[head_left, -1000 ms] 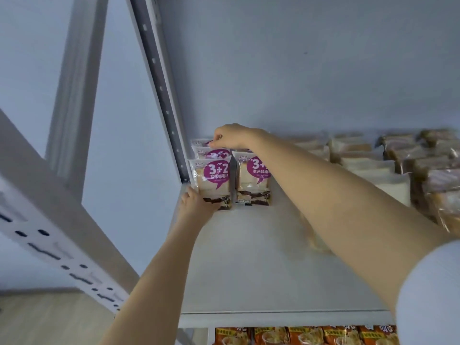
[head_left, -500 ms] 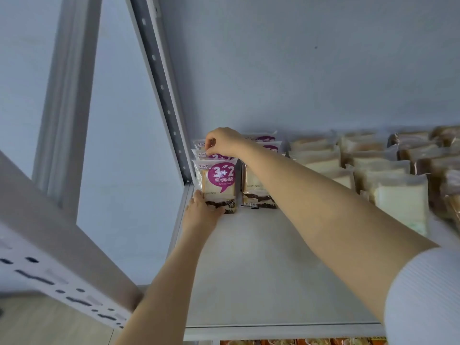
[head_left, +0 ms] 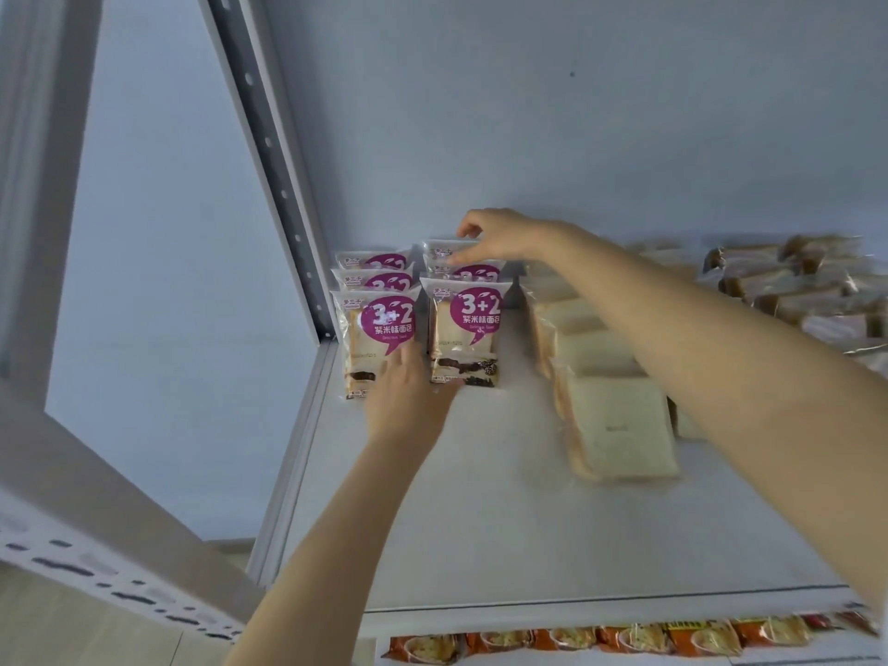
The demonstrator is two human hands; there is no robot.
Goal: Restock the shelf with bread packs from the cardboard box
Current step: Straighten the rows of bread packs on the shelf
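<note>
While outstretched, right hand perhaps pinching pack.

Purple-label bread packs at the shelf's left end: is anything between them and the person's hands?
Nothing visible is. The left hand touches the front-left pack with straight fingers, and the right hand pinches the top of the rear-right pack. The plain bread packs lie off to the right, apart.

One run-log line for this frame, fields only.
stage: stocking shelf | left grip: flat against front-left pack | right grip: pinching rear-right pack by its top edge
</note>
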